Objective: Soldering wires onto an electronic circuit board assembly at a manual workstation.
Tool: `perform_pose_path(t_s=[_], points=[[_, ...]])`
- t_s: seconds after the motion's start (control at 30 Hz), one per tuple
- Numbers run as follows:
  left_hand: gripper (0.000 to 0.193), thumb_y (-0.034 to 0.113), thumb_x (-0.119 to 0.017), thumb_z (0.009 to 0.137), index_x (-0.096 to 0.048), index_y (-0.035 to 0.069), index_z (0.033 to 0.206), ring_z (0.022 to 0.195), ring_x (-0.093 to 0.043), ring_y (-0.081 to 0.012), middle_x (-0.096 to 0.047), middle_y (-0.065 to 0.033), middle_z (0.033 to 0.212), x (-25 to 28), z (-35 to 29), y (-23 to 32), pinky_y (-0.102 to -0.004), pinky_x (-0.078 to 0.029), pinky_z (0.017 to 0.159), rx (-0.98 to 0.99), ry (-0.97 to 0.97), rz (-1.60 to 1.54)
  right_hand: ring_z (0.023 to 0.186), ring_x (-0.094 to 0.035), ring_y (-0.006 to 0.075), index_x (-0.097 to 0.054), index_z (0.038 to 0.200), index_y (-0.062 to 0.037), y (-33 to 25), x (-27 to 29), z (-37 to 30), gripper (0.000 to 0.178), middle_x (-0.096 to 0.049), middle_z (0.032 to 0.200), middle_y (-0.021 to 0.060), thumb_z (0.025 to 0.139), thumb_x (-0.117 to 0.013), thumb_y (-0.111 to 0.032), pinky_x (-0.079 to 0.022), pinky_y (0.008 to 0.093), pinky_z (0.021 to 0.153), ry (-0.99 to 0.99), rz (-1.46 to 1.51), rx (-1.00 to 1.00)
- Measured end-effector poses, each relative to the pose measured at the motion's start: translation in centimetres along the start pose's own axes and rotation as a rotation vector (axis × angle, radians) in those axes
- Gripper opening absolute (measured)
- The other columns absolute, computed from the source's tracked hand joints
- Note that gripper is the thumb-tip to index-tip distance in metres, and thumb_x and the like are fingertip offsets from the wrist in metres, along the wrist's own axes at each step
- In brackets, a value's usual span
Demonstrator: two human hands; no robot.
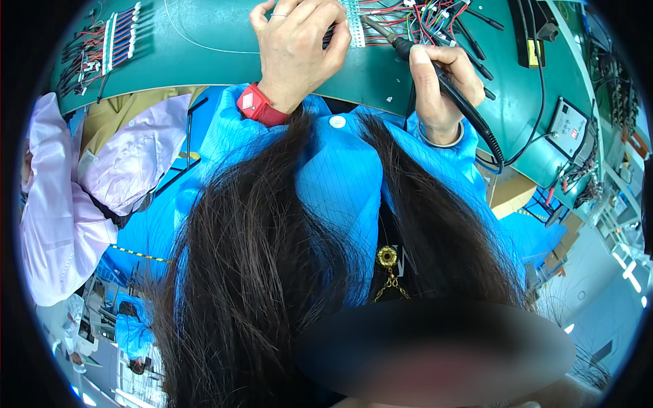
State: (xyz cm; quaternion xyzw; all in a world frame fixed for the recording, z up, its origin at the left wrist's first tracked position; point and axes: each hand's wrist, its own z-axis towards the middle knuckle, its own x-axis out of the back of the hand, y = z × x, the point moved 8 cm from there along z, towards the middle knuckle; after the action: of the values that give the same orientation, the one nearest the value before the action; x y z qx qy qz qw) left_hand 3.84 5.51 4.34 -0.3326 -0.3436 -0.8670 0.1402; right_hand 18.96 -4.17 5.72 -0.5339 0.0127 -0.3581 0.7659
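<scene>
My right hand grips a soldering iron by its dark handle, with the tip slanting up and left. The tip is at a pale strip of small circuit boards that has red and black wires along its right side. Left of that strip, my left hand is closed with its fingers curled. A thin silvery solder wire runs across the bench into this hand; its end is hidden behind the fingers. A red wrist strap is round my left wrist.
Another wired board strip lies at the far left of the green bench. Black-sleeved leads spread at the right. The iron's black cable loops near a grey box. A person in a pale lilac coat is at my left.
</scene>
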Motion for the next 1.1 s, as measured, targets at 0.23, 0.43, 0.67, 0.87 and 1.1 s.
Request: perform_pose_path(t_s=[0.23, 0.43, 0.67, 0.87, 1.1], points=[[0.01, 0.008, -0.067, 0.074, -0.059, 0.011, 0.079, 0.093, -0.059, -0.0213, -0.064, -0.0013, 0.086, 0.1, -0.1, 0.0, -0.0427, -0.034, 0.085, -0.009, 0.015, -0.009, 0.052, -0.058, 0.0056, -0.066, 0.078, 0.0007, 0.2, 0.0, 0.0, 0.008, -0.065, 0.062, 0.0044, 0.079, -0.073, -0.003, -0.044, 0.0199, 0.048, 0.011, 0.027, -0.023], [0.01, 0.008, -0.067, 0.074, -0.059, 0.012, 0.079, 0.093, -0.059, -0.0216, -0.064, -0.0015, 0.086, 0.4, 0.3, 0.3, -0.0429, -0.035, 0.085, 0.0, -0.001, -0.007, 0.05, -0.059, 0.0091, -0.066, 0.077, 0.0001, -0.2, 0.0, 0.2, 0.009, -0.066, 0.063, 0.0064, 0.076, -0.074, -0.003, -0.045, 0.0217, 0.048, 0.0, -0.008, 0.027], [0.011, 0.008, -0.068, 0.074, -0.059, 0.011, 0.078, 0.094, -0.06, -0.0215, -0.065, -0.0015, 0.087, 0.2, 0.1, 0.3, -0.0426, -0.035, 0.086, 0.024, -0.023, -0.01, 0.05, -0.062, 0.0214, -0.064, 0.075, -0.0006, -2.9, 1.3, 0.1, 0.012, -0.065, 0.063, 0.0121, 0.069, -0.074, -0.001, -0.048, 0.0282, 0.049, 0.047, -0.202, 0.229], [0.012, 0.02, -0.073, 0.087, -0.067, 0.011, 0.088, 0.063, -0.057, -0.0139, -0.065, -0.0011, 0.069, 1.5, -1.6, -0.8, -0.0313, -0.043, 0.074, -0.115, 0.162, 0.005, 0.052, -0.064, 0.0207, -0.063, 0.075, 0.001, -2.7, 1.4, -0.1, 0.013, -0.066, 0.065, 0.0138, 0.07, -0.074, -0.002, -0.049, 0.0269, 0.05, 0.051, -0.124, 0.205], [0.009, 0.005, -0.06, 0.09, -0.057, 0.001, 0.083, 0.047, -0.051, -0.0185, -0.053, -0.0077, 0.062, 2.6, -2.6, -0.1, -0.0305, -0.04, 0.047, 0.066, 0.072, -0.372, 0.053, -0.061, 0.0184, -0.066, 0.085, 0.0017, -2.4, 1.4, -0.2, 0.012, -0.065, 0.067, 0.0113, 0.074, -0.072, 0.001, -0.046, 0.0258, 0.05, 0.066, 0.01, 0.032]])
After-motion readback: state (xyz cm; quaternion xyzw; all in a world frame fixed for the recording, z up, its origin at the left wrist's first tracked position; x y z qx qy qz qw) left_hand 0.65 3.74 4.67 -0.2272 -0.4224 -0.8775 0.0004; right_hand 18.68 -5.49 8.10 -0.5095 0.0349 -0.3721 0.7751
